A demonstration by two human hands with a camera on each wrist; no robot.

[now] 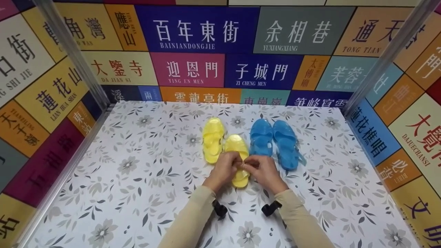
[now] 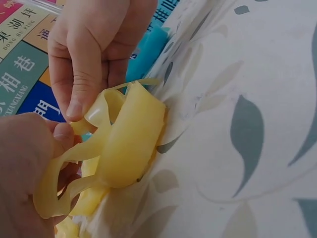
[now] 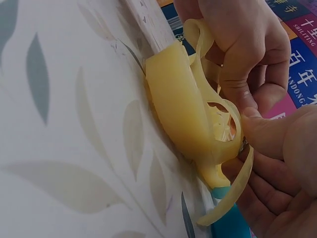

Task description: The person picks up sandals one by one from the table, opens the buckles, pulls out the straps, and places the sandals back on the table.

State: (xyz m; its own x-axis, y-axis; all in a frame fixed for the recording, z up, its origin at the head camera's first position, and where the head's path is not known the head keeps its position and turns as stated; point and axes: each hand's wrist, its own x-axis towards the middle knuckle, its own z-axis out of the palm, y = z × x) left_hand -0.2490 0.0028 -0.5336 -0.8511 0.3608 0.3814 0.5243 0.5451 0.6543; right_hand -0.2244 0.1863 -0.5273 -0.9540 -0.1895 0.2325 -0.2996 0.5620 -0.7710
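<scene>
Yellow nearer sandal (image 1: 236, 142) points toe-away, long axis front-to-back.

Yellow sandal (image 3: 182, 104): smooth plastic (softly glossy).

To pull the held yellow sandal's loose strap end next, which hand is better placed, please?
Probably the right hand: the loose strap end sticks out on its side of the yellow sandal, close beside it. The left hand works from the opposite side.
</scene>
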